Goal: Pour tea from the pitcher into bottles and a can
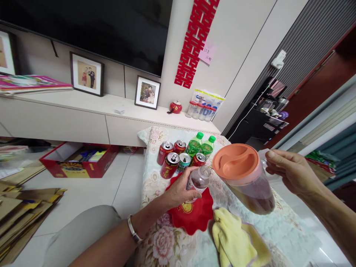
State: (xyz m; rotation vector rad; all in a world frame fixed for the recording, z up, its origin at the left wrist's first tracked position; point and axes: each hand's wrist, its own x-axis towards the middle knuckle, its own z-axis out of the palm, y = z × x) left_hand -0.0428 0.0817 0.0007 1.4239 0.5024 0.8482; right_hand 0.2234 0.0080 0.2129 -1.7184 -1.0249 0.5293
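Note:
My left hand [180,191] is wrapped round a small clear bottle [200,178] without a cap, with a label on its side. Below it lies a red scalloped tray [191,222] with a gold mark. By its handle, my right hand [290,168] grips a clear plastic pitcher [250,191] with an orange lid. The pitcher tilts toward the bottle and holds dark liquid; its lid is close to the bottle's mouth, but no stream is visible. Several drink cans [170,165] stand behind the left hand, beside two green-capped bottles [195,144].
A yellow cloth [233,237] lies at the front of the flowered tablecloth [161,241]. Small red-lidded jars [198,110] and a red pot [175,106] stand on the cabinet behind. A red box [80,163] and flattened cardboard [22,211] are on the floor at left.

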